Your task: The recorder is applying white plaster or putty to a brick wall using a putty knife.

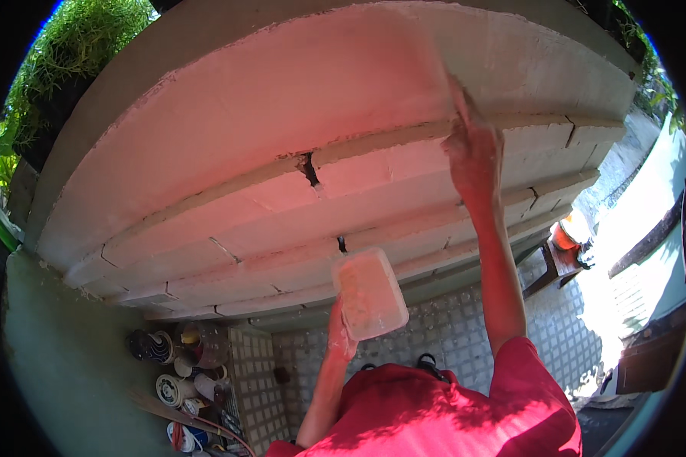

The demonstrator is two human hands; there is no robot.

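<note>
My left hand (341, 333) is closed on a shallow rectangular plastic tub (372, 293), held low in front of the wall. Some pale, pasty stuff appears to coat the tub's inside. Raised to the upper right, my right hand (474, 145) is closed and pressed near the wall's top panel (305, 84). Whatever it grips is smeared by motion, looking like a thin tool pointing up along the panel. Below that panel run stepped, pale ledges (389, 171) with cracks and a dark, broken gap (309, 169).
Tubs and cans (177, 388) crowd the lower left, beside a tiled slab (255, 373). A small wooden stand (560, 263) at right carries an orange container (564, 236). Plants (76, 53) grow above the wall. The floor (450, 327) is patterned tile.
</note>
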